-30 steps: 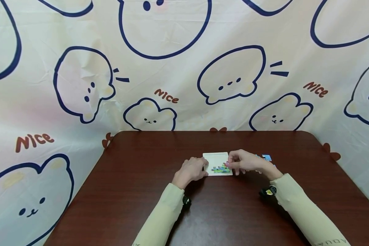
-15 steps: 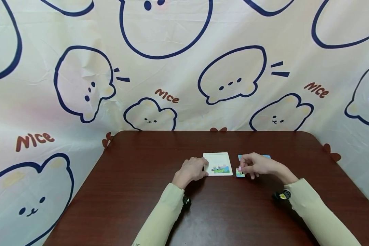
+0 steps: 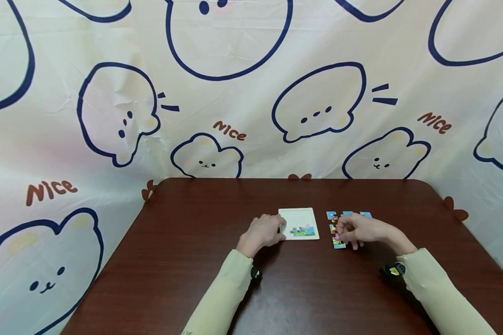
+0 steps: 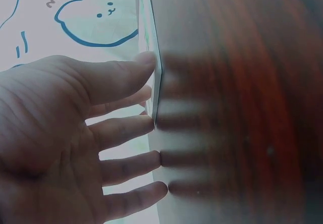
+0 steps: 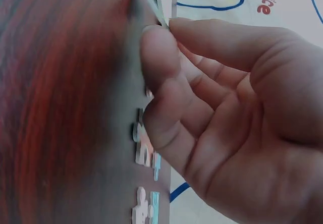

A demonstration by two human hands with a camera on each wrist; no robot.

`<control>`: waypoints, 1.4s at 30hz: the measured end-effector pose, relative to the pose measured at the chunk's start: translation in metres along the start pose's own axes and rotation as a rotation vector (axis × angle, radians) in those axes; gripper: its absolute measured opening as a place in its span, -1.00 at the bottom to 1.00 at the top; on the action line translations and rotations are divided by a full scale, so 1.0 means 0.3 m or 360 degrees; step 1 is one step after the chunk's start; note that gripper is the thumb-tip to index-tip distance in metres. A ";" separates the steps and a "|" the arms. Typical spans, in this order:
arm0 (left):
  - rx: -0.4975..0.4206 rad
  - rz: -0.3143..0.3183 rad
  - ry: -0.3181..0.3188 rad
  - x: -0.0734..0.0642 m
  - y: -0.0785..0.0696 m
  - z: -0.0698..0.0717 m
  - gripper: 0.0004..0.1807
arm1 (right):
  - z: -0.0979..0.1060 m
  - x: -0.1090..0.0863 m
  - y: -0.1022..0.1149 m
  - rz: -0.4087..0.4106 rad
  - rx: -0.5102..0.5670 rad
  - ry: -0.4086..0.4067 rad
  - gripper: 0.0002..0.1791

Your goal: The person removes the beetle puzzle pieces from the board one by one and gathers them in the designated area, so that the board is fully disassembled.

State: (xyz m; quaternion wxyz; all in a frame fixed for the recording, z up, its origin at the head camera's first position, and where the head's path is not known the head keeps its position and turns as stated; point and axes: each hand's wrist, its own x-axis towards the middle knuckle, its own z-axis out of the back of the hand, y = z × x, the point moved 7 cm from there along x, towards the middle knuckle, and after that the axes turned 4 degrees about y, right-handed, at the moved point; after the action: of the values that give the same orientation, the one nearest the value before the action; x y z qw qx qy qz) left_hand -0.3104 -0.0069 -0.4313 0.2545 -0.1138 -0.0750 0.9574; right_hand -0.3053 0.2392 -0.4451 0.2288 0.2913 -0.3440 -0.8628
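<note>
A white puzzle tray [image 3: 295,218] lies on the table, with joined puzzle pieces [image 3: 302,231] along its near side showing a colourful picture. My left hand [image 3: 261,235] rests at the tray's left edge. In the left wrist view its thumb touches the edge of the tray [image 4: 156,82], and its fairly straight fingers reach down to the tabletop. To the right of the tray my right hand [image 3: 362,230] pinches a puzzle piece [image 3: 339,244] between thumb and forefinger. The right wrist view shows that piece [image 5: 151,2] as a thin slab, edge-on, low over the table.
Loose puzzle pieces, one blue [image 3: 331,215] and another blue [image 3: 365,214], lie around and partly under my right hand. More pieces [image 5: 144,148] show in the right wrist view. The brown table [image 3: 193,279] ends at a patterned curtain [image 3: 251,102].
My right hand has moved right, off the tray and toward the loose pieces, holding a puzzle piece that now sits farther from the tray. The left hand stays at the tray's edge.
</note>
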 end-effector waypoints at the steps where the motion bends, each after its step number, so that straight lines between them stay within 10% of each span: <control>1: 0.0009 -0.0003 -0.0005 0.000 -0.001 0.002 -0.64 | 0.003 -0.003 -0.002 -0.0005 -0.0005 0.0001 -0.81; 27: -0.0013 -0.0029 -0.0025 -0.003 -0.008 0.007 -0.76 | -0.003 -0.008 -0.030 -0.0080 -0.0033 0.0026 -0.89; 42: -0.0035 -0.0014 -0.0002 0.003 -0.004 0.001 -0.83 | -0.013 0.078 0.089 -0.0005 -0.0107 -0.0042 -0.84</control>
State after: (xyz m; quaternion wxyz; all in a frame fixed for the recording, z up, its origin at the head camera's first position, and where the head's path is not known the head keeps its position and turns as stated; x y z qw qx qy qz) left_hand -0.3107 -0.0054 -0.4310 0.2573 -0.1157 -0.0860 0.9555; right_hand -0.3147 0.2059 -0.4361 0.2325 0.2726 -0.3174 -0.8780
